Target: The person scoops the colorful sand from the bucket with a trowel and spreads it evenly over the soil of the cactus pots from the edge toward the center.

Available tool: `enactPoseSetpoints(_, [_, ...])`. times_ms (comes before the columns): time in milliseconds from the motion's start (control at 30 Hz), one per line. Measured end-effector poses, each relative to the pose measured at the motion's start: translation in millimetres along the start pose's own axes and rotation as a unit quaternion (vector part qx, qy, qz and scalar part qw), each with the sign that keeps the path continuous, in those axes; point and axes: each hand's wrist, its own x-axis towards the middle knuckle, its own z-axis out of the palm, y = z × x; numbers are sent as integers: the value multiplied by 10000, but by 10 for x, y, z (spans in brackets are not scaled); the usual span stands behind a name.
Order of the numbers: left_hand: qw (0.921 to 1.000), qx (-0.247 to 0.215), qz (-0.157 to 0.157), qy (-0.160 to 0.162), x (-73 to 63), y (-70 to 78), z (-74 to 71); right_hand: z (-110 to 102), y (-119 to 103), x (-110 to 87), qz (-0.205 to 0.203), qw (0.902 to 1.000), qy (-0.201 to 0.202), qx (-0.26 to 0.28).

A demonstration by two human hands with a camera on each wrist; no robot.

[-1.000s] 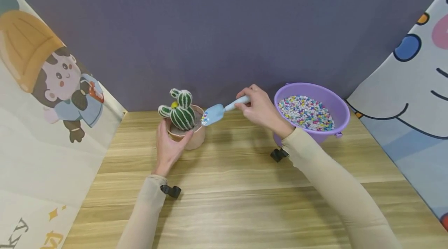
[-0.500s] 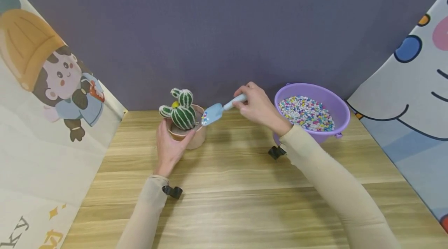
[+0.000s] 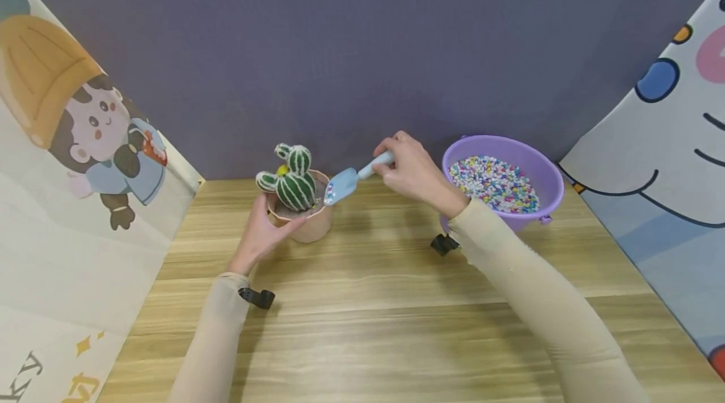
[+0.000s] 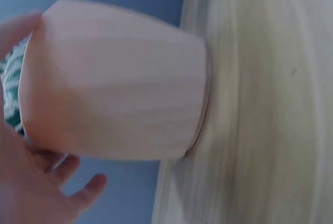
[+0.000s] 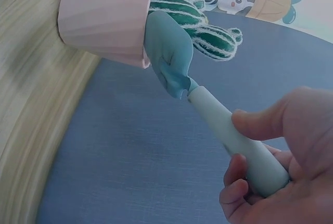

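A green felt cactus (image 3: pixel 297 190) with white stripes stands in a pale pink flowerpot (image 3: pixel 313 225). My left hand (image 3: pixel 262 232) holds the pot near its rim, thumb at the front; in the left wrist view, the thumb (image 4: pixel 21 28) touches the rim and some fingers stand off the wall. My right hand (image 3: pixel 412 167) grips the handle of a light blue toy shovel (image 3: pixel 342 185). Its blade tilts down over the pot's right rim, with some small coloured beads near the tip. A few beads lie on the brown fill beside the cactus.
A purple bucket (image 3: pixel 544 179) holding many coloured beads (image 3: pixel 493 182) stands to the right, behind my right forearm. The wooden table (image 3: pixel 351 302) meets a dark grey-blue wall at the back. Printed cartoon panels flank both sides.
The shovel and right hand have shifted slightly left, and its handle has dipped. Fewer beads remain on the blade. My left wrist has moved left, with the thumb still at the pot.
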Motion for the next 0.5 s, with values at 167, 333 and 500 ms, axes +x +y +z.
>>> enactPoseSetpoints(167, [9993,138,-147,-322,8,-47,-91,-6,-34,2,-23,10000,-34,10])
enactPoseSetpoints(333, [9991,265,-234,-229,-8,-57,-83,2,-61,0,-1,10000,-39,-5])
enactPoseSetpoints(500, [9981,449,-378,-191,-21,-6,-71,-12,-83,-8,40,10000,-49,11])
